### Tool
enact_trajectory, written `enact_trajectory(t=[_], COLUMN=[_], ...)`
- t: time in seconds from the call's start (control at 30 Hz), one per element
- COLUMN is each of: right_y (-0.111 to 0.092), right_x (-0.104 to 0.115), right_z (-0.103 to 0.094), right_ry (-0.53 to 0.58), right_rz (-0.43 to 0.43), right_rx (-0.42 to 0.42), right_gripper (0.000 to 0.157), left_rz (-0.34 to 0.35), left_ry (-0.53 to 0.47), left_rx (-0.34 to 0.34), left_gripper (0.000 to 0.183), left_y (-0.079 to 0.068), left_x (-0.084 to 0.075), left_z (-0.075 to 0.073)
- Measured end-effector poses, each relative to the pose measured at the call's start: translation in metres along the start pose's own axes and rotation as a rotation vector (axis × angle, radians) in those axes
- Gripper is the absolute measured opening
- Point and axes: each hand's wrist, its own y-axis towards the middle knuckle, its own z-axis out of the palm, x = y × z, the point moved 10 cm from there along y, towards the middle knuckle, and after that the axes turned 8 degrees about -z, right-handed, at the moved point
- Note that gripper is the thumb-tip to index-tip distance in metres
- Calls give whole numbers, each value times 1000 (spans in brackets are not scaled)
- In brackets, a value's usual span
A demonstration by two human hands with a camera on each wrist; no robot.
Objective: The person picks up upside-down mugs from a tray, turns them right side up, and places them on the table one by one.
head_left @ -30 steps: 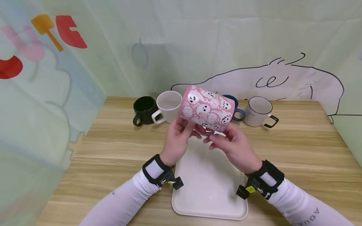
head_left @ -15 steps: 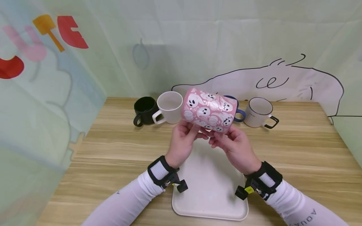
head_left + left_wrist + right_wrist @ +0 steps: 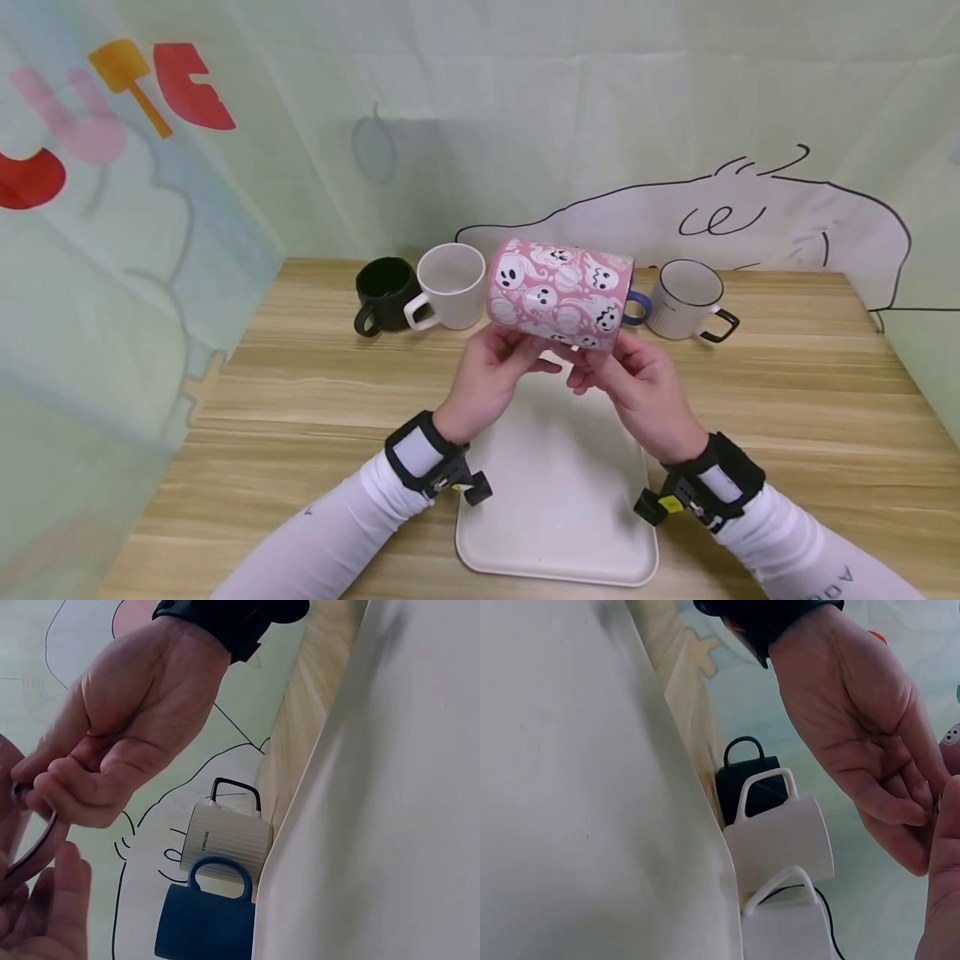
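A pink mug (image 3: 561, 293) printed with white ghosts and pumpkins lies sideways in the air above the tray, its handle underneath. My left hand (image 3: 486, 379) holds it from below at the left end, thumb and fingers bent against its underside. From the right, my right hand (image 3: 643, 390) pinches the handle, seen as a thin curved strip (image 3: 34, 851) in the left wrist view. In the right wrist view the left hand (image 3: 855, 712) has bent fingers near the mug, mostly out of frame there. The pink mug hides part of the row behind it.
Below the hands lies a white tray (image 3: 555, 533) on the wooden table (image 3: 810, 433). Along the back stand a black mug (image 3: 386, 292), a white mug (image 3: 452, 283), a blue mug (image 3: 206, 922) and a ribbed white mug (image 3: 682, 300) with black handle. Another white mug (image 3: 787, 934) shows in the right wrist view.
The pink mug has shifted slightly right and its right end has come up, so it lies more level. Both hands have moved along with it; the mugs behind stay put.
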Motion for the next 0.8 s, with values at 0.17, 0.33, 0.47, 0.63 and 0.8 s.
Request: enact_trajectory(t=[0.17,0.33,0.47,0.63,0.8], right_y=[1,2,2,-1,-5], right_x=[12,29,42,59,77], right_z=[-12,-30,-48,-75,-107], right_ry=[-25,-76,-96,-89,-104], right_rz=[-72,-161,-221,-268,-296], right_rx=[-21,-49,-74,-126,-204], right_gripper=[25,20,17,15,16], left_rz=[-8,-10,-12,12,89], left_ry=[61,115,145,310,545], left_rx=[44,56,40,-14,-47], left_gripper=[29,35,37,41,45], left_y=[0,-4,-9,-18,-27], left_x=[-2,-7,-12,-23,-38], left_z=[2,-3,-14,-33,-48])
